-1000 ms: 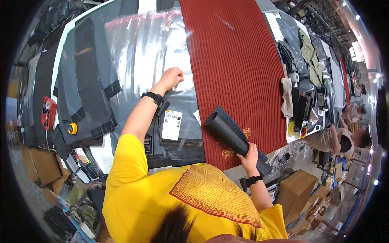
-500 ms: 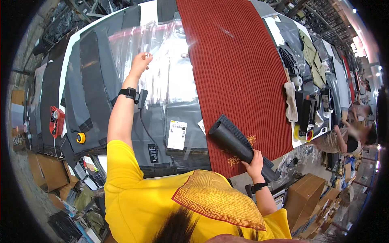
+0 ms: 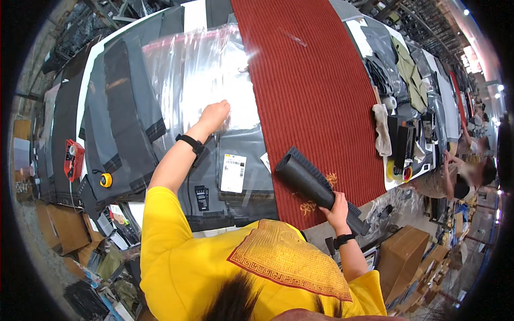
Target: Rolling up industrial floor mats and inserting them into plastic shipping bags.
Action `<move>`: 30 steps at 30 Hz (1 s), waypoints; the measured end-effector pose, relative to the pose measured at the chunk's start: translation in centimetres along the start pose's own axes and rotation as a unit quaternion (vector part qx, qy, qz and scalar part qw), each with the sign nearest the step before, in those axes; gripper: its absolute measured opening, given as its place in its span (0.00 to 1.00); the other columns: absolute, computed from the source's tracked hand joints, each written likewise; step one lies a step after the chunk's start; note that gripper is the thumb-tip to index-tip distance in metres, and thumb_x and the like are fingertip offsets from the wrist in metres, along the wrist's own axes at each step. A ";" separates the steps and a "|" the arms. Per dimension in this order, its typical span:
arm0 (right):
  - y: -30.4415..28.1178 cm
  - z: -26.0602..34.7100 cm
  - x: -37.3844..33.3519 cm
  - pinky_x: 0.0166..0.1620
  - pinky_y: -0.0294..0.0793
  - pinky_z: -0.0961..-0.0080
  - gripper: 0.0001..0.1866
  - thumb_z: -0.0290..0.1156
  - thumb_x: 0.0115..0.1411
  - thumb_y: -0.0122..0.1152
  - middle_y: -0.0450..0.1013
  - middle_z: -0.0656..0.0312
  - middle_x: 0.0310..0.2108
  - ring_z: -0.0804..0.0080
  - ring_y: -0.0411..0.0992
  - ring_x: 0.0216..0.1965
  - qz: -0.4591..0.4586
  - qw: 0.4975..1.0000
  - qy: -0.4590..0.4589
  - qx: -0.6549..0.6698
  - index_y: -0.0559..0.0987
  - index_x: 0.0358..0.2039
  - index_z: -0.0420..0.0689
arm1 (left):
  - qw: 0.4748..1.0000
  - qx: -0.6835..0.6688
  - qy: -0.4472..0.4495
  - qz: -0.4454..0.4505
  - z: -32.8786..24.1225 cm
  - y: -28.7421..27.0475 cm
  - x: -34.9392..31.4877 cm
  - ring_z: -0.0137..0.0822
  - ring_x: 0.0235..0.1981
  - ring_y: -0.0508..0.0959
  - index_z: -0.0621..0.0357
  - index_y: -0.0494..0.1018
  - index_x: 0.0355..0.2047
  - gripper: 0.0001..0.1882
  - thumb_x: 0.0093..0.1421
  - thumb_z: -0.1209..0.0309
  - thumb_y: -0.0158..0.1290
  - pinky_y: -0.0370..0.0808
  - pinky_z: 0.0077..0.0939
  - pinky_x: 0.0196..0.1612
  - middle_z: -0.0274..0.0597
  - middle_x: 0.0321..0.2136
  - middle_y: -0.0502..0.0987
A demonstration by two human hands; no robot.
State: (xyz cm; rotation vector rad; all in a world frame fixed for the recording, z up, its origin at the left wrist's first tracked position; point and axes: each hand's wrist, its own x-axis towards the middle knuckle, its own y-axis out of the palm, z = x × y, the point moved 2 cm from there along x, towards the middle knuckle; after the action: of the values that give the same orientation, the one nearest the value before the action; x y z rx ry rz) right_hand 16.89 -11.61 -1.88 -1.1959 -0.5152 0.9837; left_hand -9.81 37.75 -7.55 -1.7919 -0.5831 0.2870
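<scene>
My left hand point(image 3: 215, 116) hovers over or rests on the clear plastic bags point(image 3: 174, 59), fingers curled closed; what they hold, if anything, is hidden. My right hand point(image 3: 337, 212) grips the near end of a rolled black mat point(image 3: 305, 179), whose outer face looks ribbed and whose inside is smooth. This roll lies slantwise across the near part of a ribbed red-brown mat point(image 3: 310, 80), beside its gold lettering. Just left of the red mat, a white label point(image 3: 233, 174) sits on a dark packaged stack.
On the left lie a yellow tape measure point(image 3: 106, 180), a red tape dispenser point(image 3: 74, 160) and dark sheets point(image 3: 128, 101). Right of the mat are a whitish cloth point(image 3: 381, 130), black boxes point(image 3: 402, 147) and tape rolls point(image 3: 400, 173). A cardboard box point(image 3: 404, 257) stands below; people work at far right.
My left hand has moved right and nearer across the plastic bags, its fingers curling in. My right hand keeps its hold on the rolled mat, which has barely shifted.
</scene>
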 end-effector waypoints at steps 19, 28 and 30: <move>-2.5 7.3 0.8 0.49 0.71 0.61 0.36 0.37 0.47 0.78 0.70 0.50 0.44 0.49 0.73 0.48 0.087 0.986 0.086 0.117 0.70 0.52 0.37 | 0.955 -0.207 -0.212 -0.020 0.5 0.5 0.7 0.53 0.32 0.79 0.60 0.74 0.27 0.13 0.58 0.63 0.60 0.75 0.43 0.37 0.51 0.28 0.79; -1.2 13.9 7.7 0.50 0.70 0.67 0.34 0.36 0.50 0.77 0.71 0.51 0.42 0.62 0.72 0.45 0.075 0.947 0.054 0.307 0.69 0.52 0.35 | 0.973 -0.181 -0.022 -0.142 1.5 1.9 0.8 0.51 0.36 0.79 0.56 0.75 0.31 0.08 0.58 0.66 0.59 0.75 0.47 0.36 0.45 0.33 0.77; -0.9 14.4 8.7 0.50 0.71 0.67 0.34 0.35 0.50 0.77 0.72 0.51 0.42 0.62 0.72 0.45 0.061 0.951 0.044 0.301 0.69 0.52 0.34 | 0.985 -0.132 0.012 -0.110 0.7 1.1 1.1 0.51 0.33 0.79 0.57 0.73 0.29 0.06 0.57 0.69 0.58 0.75 0.44 0.36 0.44 0.30 0.76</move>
State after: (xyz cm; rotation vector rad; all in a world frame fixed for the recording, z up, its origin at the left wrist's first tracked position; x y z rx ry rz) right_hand 10.38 3.33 2.25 -0.7195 -0.0516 1.0858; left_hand -8.94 38.66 -8.73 -1.9594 -0.8249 0.0381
